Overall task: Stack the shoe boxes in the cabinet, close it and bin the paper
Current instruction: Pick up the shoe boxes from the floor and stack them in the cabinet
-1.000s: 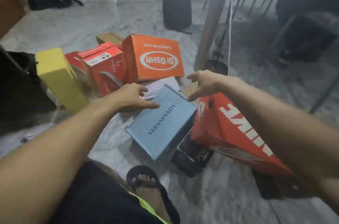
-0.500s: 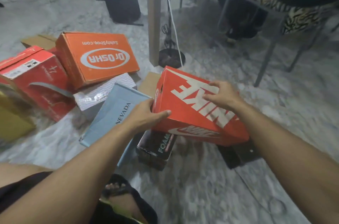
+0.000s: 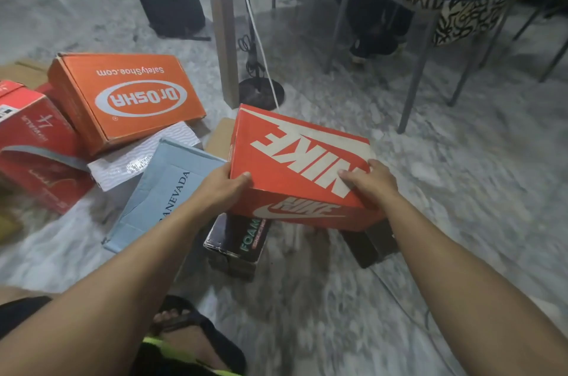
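With both hands, left hand (image 3: 222, 188) and right hand (image 3: 370, 182), clamped on the Nike shoe box (image 3: 295, 166), pickup is underway; next it needs carrying to the unseen cabinet.

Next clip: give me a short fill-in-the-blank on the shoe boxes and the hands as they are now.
1. Both hands grip the box printed ____.
2. The left hand holds the near-left corner of that orange box; the ____ hand holds its near-right corner.
3. The light blue box lies to that box's ____.

Missing words: NIKE; right; left
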Demonstrator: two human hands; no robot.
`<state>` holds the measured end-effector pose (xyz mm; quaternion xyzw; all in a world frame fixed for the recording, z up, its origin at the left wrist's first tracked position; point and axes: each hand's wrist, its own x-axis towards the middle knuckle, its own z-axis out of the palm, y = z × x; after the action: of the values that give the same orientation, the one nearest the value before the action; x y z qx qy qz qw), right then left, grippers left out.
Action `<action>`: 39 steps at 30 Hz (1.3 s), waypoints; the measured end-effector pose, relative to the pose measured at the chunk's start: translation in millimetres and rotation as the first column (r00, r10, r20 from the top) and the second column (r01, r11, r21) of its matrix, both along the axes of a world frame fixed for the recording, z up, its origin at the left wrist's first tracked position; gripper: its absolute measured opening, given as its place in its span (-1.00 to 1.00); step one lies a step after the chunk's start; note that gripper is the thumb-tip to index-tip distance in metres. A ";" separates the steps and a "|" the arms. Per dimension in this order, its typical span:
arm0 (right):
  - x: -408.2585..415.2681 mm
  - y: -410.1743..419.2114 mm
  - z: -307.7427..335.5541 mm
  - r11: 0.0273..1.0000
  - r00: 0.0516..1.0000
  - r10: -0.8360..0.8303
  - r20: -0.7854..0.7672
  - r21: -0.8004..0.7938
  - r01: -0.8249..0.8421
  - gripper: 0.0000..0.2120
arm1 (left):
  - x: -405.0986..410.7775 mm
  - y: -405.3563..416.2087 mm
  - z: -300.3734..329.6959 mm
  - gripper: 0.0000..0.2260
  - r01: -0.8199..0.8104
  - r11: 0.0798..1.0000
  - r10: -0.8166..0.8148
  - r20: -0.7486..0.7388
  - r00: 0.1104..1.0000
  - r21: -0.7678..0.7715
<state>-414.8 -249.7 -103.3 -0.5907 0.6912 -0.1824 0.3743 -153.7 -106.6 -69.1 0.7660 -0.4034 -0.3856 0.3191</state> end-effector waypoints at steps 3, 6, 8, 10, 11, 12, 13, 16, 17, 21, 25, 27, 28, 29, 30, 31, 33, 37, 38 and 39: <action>5.7 -1.3 16.6 0.997 0.999 0.045 -0.014 -0.064 -0.046 -0.27 | 8.1 2.6 14.3 -0.68 -0.016 0.998 0.015 -0.019 1.000 -0.059; 20.0 0.3 39.7 0.984 0.995 0.092 0.025 -0.157 -0.087 -0.35 | 24.2 6.2 36.2 -0.67 -0.046 0.987 0.040 -0.041 0.998 -0.156; 33.9 1.7 57.5 0.967 0.987 0.156 0.039 -0.211 -0.145 -0.36 | 40.1 13.0 54.8 -0.65 -0.070 0.978 0.060 -0.051 0.997 -0.198; 50.9 3.3 76.1 0.947 0.972 0.229 0.051 -0.244 -0.210 -0.26 | 58.1 22.7 71.9 -0.62 -0.100 0.969 0.086 -0.072 0.994 -0.225; 60.3 4.2 84.9 0.937 0.962 0.266 0.057 -0.251 -0.244 -0.18 | 67.8 28.7 80.8 -0.64 -0.135 0.963 0.118 -0.086 0.989 -0.233; 70.6 6.5 94.5 0.925 0.950 0.305 0.071 -0.259 -0.278 -0.10 | 79.0 36.2 89.0 -0.67 -0.178 0.955 0.158 -0.101 0.982 -0.237; 80.8 9.8 104.2 0.915 0.935 0.342 0.092 -0.260 -0.309 -0.05 | 89.1 44.6 98.2 -0.71 -0.214 0.946 0.192 -0.114 0.975 -0.242; 114.6 19.4 126.3 0.865 0.867 0.472 0.158 -0.273 -0.421 -0.21 | 120.4 70.1 120.5 -0.66 -0.223 0.941 0.200 -0.113 0.973 -0.256; 126.6 25.0 134.4 0.840 0.840 0.518 0.162 -0.279 -0.464 -0.28 | 128.2 79.8 127.7 -0.67 -0.229 0.935 0.212 -0.090 0.973 -0.271; 171.5 41.3 157.1 0.742 0.751 0.650 0.115 -0.311 -0.594 -0.20 | 156.0 115.5 148.2 -0.77 -0.299 0.895 0.322 0.016 0.947 -0.332; 225.8 61.5 176.9 0.630 0.656 0.753 0.055 -0.348 -0.694 -0.03 | 190.5 163.6 170.5 -0.27 -0.353 0.861 0.411 0.091 0.907 -0.365; 257.5 75.1 185.3 0.570 0.602 0.798 0.026 -0.358 -0.740 -0.03 | 208.3 190.9 176.1 -0.30 -0.402 0.829 0.474 0.105 0.874 -0.389; 272.6 81.3 188.3 0.539 0.573 0.819 0.012 -0.358 -0.763 -0.04 | 215.5 204.0 177.2 -0.33 -0.433 0.810 0.506 0.099 0.857 -0.395; 287.5 87.9 189.9 0.505 0.539 0.842 0.006 -0.360 -0.784 -0.04 | 221.4 217.0 177.1 -0.32 -0.461 0.790 0.535 0.088 0.840 -0.404; 301.4 95.1 191.1 0.482 0.519 0.855 -0.002 -0.368 -0.795 -0.04 | 227.4 230.1 176.1 -0.30 -0.492 0.769 0.565 0.074 0.822 -0.409; 314.7 102.5 191.8 0.457 0.501 0.865 -0.019 -0.382 -0.803 -0.05 | 232.3 242.6 174.9 -0.30 -0.517 0.746 0.593 0.066 0.802 -0.419; 340.8 119.5 193.8 0.395 0.468 0.880 -0.087 -0.415 -0.820 -0.11 | 240.6 269.0 171.5 -0.36 -0.580 0.694 0.660 0.055 0.750 -0.426; 386.2 157.8 197.5 0.267 0.351 0.924 -0.152 -0.402 -0.876 -0.20 | 252.1 326.9 163.3 -0.43 -0.689 0.613 0.752 0.020 0.659 -0.386; 395.8 168.1 197.9 0.242 0.317 0.937 -0.144 -0.387 -0.890 -0.23 | 254.7 341.7 161.1 -0.42 -0.716 0.592 0.775 0.016 0.632 -0.369; 406.3 178.2 197.5 0.209 0.280 0.949 -0.144 -0.376 -0.902 -0.24 | 257.4 356.2 158.5 -0.41 -0.742 0.567 0.798 0.013 0.603 -0.357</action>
<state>-8.5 -71.5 94.3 -0.9337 0.1253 -0.0892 0.3233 103.7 249.6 89.3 0.8336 -0.1098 -0.0693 0.5369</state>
